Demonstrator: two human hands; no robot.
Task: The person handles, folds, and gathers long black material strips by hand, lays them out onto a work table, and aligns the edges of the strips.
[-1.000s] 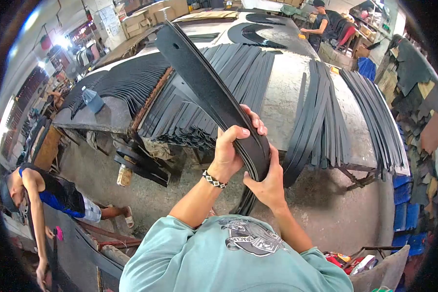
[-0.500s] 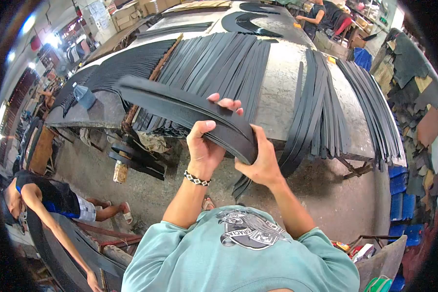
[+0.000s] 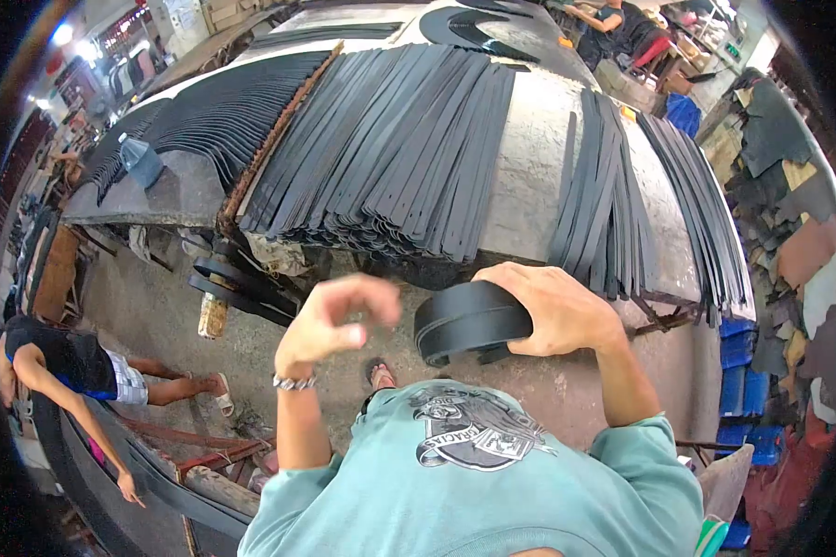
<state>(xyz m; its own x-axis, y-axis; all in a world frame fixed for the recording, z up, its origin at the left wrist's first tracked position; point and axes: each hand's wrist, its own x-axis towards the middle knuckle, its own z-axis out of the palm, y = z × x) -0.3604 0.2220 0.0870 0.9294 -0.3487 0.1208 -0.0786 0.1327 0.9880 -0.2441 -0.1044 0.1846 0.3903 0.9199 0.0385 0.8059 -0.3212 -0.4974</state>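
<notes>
Layered strips in hand before a loaded bench. Your right hand (image 3: 562, 311) is clasped around the right end of a bent bundle (image 3: 474, 320) of dark strips, with the thumb toward your body. The bundle hangs in the air between you and the near edge of the bench (image 3: 541, 153), bowed into an arch, its layered edges showing on the left. Your left hand (image 3: 344, 320) is apart from it, to its left; it is blurred by motion, the fingers half curled and well parted from the thumb, with nothing seen in its grasp.

Progress, as judged from this view: the strips in your grip are already gathered together and bent, but the bundle is not set down. On the bench, a broad pile of strips (image 3: 390, 153) lies fanned out at the middle, a narrower pile (image 3: 608, 200) lies to its right, and a further row (image 3: 697, 204) lies near the right edge; all of these are outside your grasp, and their near ends reach the bench's front edge or overhang it. Curved dark pieces (image 3: 204, 116) lie in overlapping rows at the left, near a bottle (image 3: 140, 162). How many strips have been handled, and how many remain, cannot be told.
</notes>
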